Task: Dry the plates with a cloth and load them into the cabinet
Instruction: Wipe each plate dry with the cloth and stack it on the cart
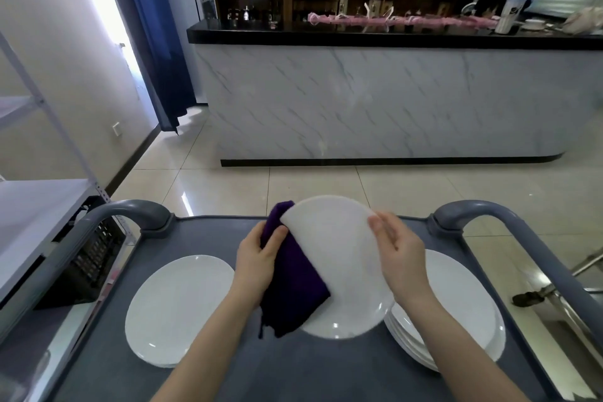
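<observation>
A white plate [342, 258] is held tilted above the grey cart top [293, 369]. My right hand [398, 254] grips its right rim, thumb on the face. My left hand [261, 258] holds a dark purple cloth [293, 287] pressed against the plate's left side; the cloth covers the plate's lower left part and wraps past the rim. A single white plate [176, 307] lies flat on the cart at the left. A stack of white plates [463, 313] sits on the cart at the right, partly hidden by my right forearm.
The cart has grey curved handles at the left [130, 212] and right [489, 215]. A metal shelf unit [42, 206] stands at the left with a black crate [88, 254] below. A marble-fronted bar counter [375, 101] lies ahead across the tiled floor.
</observation>
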A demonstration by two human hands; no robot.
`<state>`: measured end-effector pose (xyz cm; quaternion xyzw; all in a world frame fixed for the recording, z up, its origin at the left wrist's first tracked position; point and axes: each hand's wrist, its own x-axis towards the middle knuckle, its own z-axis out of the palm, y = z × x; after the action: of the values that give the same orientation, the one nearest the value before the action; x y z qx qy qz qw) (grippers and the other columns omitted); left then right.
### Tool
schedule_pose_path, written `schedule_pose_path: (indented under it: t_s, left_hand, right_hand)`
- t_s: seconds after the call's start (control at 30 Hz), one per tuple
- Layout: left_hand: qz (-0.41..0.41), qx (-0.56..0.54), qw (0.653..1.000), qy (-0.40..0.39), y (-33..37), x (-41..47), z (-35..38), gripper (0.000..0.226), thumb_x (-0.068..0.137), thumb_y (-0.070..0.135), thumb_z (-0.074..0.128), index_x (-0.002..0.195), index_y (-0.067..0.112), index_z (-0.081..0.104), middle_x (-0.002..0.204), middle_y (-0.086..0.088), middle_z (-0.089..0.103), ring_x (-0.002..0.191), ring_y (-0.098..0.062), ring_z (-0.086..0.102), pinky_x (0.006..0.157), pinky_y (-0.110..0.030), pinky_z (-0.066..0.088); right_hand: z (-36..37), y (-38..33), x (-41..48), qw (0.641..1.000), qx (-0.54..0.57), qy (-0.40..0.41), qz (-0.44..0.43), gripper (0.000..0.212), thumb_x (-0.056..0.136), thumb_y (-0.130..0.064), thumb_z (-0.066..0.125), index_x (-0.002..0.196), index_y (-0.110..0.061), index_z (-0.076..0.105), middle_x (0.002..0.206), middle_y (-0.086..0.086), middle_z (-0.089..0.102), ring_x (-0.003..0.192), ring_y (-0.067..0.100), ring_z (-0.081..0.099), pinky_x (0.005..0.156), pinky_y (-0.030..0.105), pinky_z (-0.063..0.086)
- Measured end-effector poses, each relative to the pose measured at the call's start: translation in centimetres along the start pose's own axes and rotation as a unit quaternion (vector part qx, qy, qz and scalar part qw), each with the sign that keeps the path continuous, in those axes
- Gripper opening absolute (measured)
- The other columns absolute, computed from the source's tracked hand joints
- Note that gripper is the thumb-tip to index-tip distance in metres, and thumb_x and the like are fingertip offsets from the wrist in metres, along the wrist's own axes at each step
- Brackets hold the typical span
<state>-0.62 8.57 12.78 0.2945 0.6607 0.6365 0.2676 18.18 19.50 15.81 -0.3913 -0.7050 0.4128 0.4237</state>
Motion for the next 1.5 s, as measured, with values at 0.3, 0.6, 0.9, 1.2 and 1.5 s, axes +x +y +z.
schedule_pose_path:
  t_s: [0.3,0.6,0.9,1.2,1.5]
  left_hand:
    - [-0.07,-0.106,0.989,0.08,-1.5,-2.2,1.2,0.011,0.098,0.035,0.056,0.099,0.031,0.066,0.091,0.012,0.074,0.088,-0.012,0.07,0.065,-0.021,0.054]
    - [0.15,0.214,0.958,-0.116,1.2,-0.5,-1.5,0.023,0.093,0.033,0.062,0.091,0.055,0.057,0.087,0.027,0.066,0.083,0.005,0.061,0.068,-0.007,0.042]
    - [0.065,0.084,0.994,-0.012,0.6,0.2,-2.1,0.012,0.096,0.031,0.06,0.09,0.039,0.067,0.084,0.015,0.07,0.077,-0.003,0.064,0.072,-0.021,0.051]
    - [-0.103,-0.111,0.972,0.179,-2.7,-3.2,1.5,0.02,0.095,0.049,0.055,0.099,0.031,0.064,0.096,0.007,0.071,0.092,-0.016,0.067,0.081,-0.038,0.056]
    - [0.094,0.182,0.978,-0.031,0.3,-0.4,-2.2,0.002,0.094,0.034,0.062,0.093,0.034,0.061,0.083,0.026,0.066,0.079,0.004,0.06,0.064,-0.008,0.042]
  right_hand:
    - [1.0,1.8,-1.8,0.993,0.054,0.051,0.087,0.016,0.104,-0.035,0.042,0.099,-0.038,0.057,0.092,-0.028,0.065,0.087,-0.003,0.059,0.075,0.026,0.045]
    - [0.9,-1.3,2.3,0.911,-0.286,-0.278,-0.106,0.037,0.096,-0.06,0.042,0.108,-0.029,0.057,0.086,0.002,0.07,0.086,0.02,0.062,0.077,0.038,0.049]
    - [2.0,0.2,0.4,0.995,-0.05,-0.071,-0.058,0.031,0.096,-0.042,0.057,0.066,-0.034,0.059,0.059,-0.004,0.057,0.056,0.012,0.046,0.056,0.024,0.037]
    - [4.0,1.4,-1.6,0.98,0.085,0.144,0.105,0.035,0.102,-0.035,0.05,0.069,-0.026,0.054,0.056,-0.018,0.049,0.056,0.002,0.039,0.059,0.019,0.035]
    - [0.1,0.6,0.8,0.99,-0.064,-0.119,-0.033,0.022,0.098,-0.035,0.056,0.081,-0.023,0.065,0.071,-0.004,0.063,0.066,0.009,0.054,0.062,0.014,0.039]
